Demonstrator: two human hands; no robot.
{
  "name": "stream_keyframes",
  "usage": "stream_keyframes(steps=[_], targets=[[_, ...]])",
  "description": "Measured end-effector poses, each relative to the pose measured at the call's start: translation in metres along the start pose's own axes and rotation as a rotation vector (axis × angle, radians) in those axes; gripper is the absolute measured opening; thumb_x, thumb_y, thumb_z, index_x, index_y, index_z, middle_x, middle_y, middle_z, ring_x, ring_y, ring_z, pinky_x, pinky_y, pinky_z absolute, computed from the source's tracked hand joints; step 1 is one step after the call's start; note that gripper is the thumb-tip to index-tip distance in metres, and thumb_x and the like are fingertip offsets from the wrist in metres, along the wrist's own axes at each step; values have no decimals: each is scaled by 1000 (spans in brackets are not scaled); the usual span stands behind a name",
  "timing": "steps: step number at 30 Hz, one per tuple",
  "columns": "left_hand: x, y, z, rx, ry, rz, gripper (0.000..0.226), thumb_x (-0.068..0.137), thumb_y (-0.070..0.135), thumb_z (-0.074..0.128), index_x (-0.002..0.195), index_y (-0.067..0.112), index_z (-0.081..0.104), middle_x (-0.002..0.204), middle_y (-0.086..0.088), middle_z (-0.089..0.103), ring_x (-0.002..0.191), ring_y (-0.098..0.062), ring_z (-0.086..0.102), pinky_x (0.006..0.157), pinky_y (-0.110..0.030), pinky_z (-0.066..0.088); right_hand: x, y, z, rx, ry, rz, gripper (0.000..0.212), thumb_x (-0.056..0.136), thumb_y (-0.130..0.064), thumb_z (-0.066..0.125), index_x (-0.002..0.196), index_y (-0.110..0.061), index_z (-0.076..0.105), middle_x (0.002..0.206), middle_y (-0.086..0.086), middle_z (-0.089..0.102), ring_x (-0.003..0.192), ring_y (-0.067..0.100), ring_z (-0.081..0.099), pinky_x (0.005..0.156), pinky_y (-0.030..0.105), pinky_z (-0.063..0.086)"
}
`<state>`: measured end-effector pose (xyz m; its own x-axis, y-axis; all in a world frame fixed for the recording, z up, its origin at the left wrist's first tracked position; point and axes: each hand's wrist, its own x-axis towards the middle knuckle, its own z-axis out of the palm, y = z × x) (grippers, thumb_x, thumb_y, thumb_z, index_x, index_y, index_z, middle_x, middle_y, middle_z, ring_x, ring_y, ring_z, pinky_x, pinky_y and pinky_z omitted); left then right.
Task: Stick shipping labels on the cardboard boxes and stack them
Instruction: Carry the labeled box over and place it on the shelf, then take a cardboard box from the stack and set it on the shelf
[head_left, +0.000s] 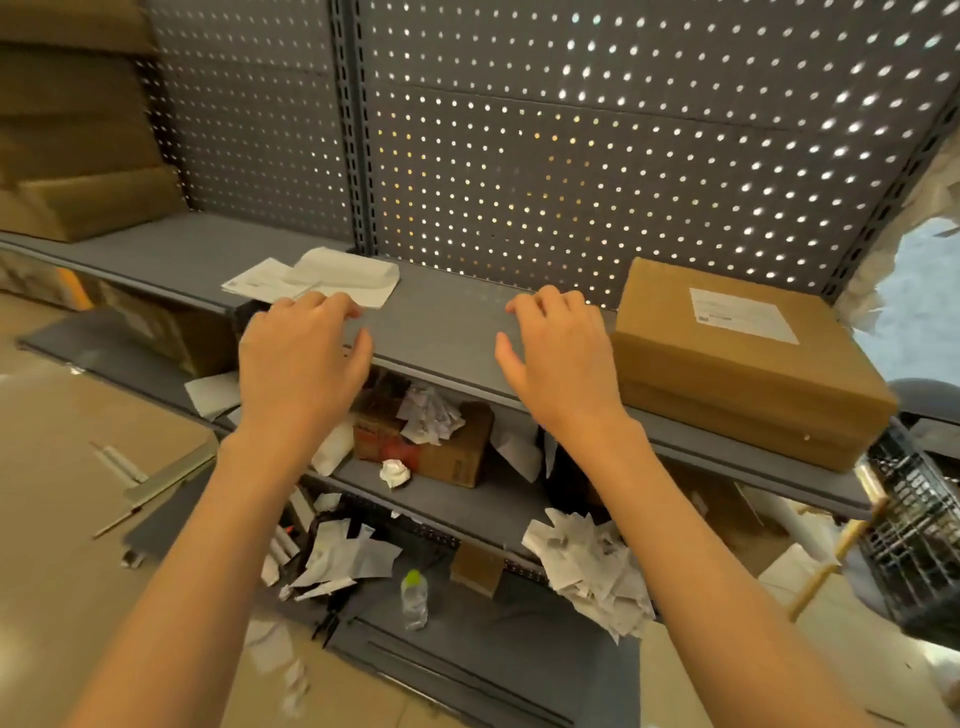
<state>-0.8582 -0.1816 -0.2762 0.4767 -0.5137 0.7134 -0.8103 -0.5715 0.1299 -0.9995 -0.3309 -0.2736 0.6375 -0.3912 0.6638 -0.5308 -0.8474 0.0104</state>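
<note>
Two flat cardboard boxes (743, 374) lie stacked at the right end of the grey shelf (447, 322); the upper one carries a white shipping label (740, 314) on its top. A pile of white label sheets (317, 280) lies on the shelf at the left. My left hand (301, 358) hovers palm down over the shelf's front edge, just in front of the sheets, fingers apart and holding nothing. My right hand (556, 353) is also palm down and empty, just left of the stacked boxes.
More cardboard boxes (88, 197) are piled at the far left of the shelf. A perforated metal panel (519, 156) backs it. Lower shelves hold a carton (441, 447) with crumpled paper scraps (592, 566). A plastic bottle (414, 597) lies below. A black crate (914, 545) stands at right.
</note>
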Motion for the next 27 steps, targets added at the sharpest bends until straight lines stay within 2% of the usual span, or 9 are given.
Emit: stream_keyframes(steps=[7,12,18,27], targets=[[14,-110,-14,47,20,-27,22,89,26,57,101,10,68,89,-11,68,78,-31,61,66,-38,46,51,-107,36,67,10,-59,24,86,-21,60,101,-3,64,91,13,61,84,32,56,73,39,43],[30,-192,-24,109,48,-34,22,88,26,57,100,11,67,90,-11,68,82,-33,61,66,-38,46,88,-182,58,134,3,-94,27,91,-24,54,110,-6,61,103,12,60,94,31,53,81,37,40],[47,-271,-37,145,62,-47,23,89,26,56,100,10,67,91,-12,69,84,-34,61,68,-38,45,126,-253,80,188,13,-137,29,93,-26,50,112,-7,59,104,12,58,97,30,51,83,38,38],[77,-349,-41,159,100,-107,24,90,27,55,102,10,67,94,-13,68,87,-36,59,69,-41,44,177,-323,114,212,85,-198,24,88,-23,58,102,-4,63,93,13,61,86,32,55,74,40,42]])
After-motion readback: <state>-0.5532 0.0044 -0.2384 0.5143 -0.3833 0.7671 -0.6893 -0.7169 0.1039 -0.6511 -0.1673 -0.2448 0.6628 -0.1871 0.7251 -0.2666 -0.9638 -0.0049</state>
